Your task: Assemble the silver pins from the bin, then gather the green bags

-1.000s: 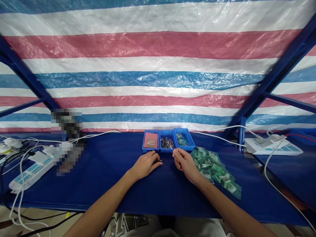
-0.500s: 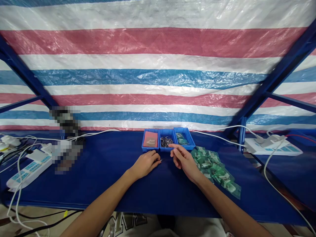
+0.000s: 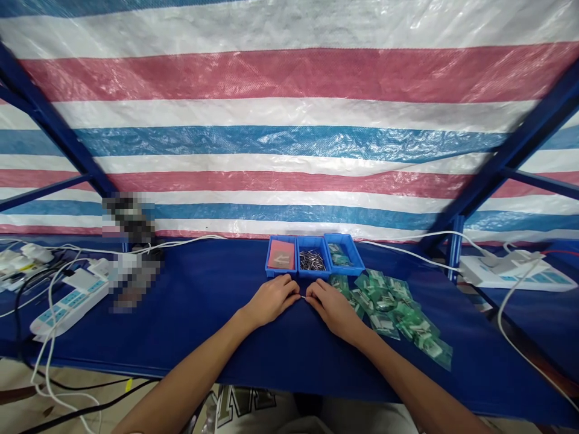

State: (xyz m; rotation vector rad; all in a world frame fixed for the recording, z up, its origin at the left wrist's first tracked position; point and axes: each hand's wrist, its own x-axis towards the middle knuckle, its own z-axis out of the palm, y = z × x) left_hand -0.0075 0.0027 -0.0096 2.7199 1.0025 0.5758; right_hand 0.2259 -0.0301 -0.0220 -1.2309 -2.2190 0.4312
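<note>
My left hand rests near the front of the blue bins, its thumb and fingers pinched on a small thin metal piece. From the other side my right hand pinches too, its fingertips at the far end of that piece. Fingers hide most of it, so its exact kind does not show. Just beyond the hands, the middle bin holds many slim metal pieces. The left bin contains a reddish-pink pad with a pale piece on it. Small green packets lie in the right bin.
A heap of green plastic packets spreads right of my right hand on the blue table. White power strips with cables stand at left and right. Striped sheeting hangs behind, between blue metal posts.
My right hand has come down from the middle bin's front edge to meet my left hand, and its fingers have closed. The view has shifted slightly, moving the bins rightward in the picture.
</note>
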